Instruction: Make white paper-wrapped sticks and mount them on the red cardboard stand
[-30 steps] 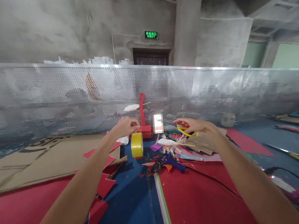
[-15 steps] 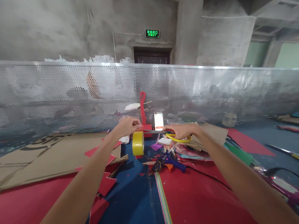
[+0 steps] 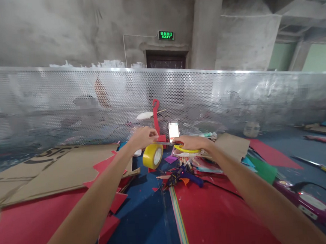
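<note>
My left hand (image 3: 145, 137) is closed, its fingertips pinched at the top of a roll of yellow packing tape (image 3: 149, 156). The roll hangs beneath those fingers, turned so that its white core shows. My right hand (image 3: 191, 142) is closed around the yellow handles of a pair of scissors (image 3: 186, 148). Their blades point left, close to the left fingertips and just above the roll. Whether the blades touch the tape, I cannot tell. Behind the hands stands a red upright paper piece (image 3: 156, 117) with a hooked top.
A blue glue gun (image 3: 191, 178) lies below the hands, its cord running right. Cut cardboard (image 3: 56, 171) and red paper scraps lie left. A large red sheet (image 3: 218, 215) is at front. A lit phone (image 3: 174, 131) stands behind. A purple device (image 3: 310, 202) lies right.
The tape roll has swung round, so more of its core shows. My right hand with the scissors has moved left, toward the left hand, which has shifted slightly right.
</note>
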`<act>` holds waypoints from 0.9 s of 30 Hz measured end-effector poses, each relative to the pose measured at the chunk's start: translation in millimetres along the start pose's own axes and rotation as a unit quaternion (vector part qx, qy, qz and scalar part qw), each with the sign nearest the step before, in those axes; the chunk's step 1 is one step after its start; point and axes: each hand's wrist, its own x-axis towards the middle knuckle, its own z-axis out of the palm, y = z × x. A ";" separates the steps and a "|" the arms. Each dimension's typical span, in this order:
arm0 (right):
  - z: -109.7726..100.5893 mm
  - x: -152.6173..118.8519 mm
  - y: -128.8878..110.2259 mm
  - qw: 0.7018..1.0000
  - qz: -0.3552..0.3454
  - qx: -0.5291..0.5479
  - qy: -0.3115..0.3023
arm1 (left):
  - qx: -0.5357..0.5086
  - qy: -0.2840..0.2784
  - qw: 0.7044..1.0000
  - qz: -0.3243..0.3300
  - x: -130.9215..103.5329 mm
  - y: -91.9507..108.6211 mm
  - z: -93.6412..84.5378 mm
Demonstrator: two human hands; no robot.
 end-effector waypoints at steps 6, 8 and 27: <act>7.1 4.2 -3.3 0.997 0.011 -0.039 0.065 | -0.012 0.011 1.000 -0.020 -0.6 -1.5 -0.1; 7.6 4.5 -3.1 0.995 0.013 -0.057 0.077 | -0.076 0.041 0.996 -0.031 0.4 -4.3 -0.7; -45.7 -58.4 34.9 0.937 0.307 -0.161 -0.052 | -0.415 -0.134 0.886 -0.158 -9.9 -21.7 7.8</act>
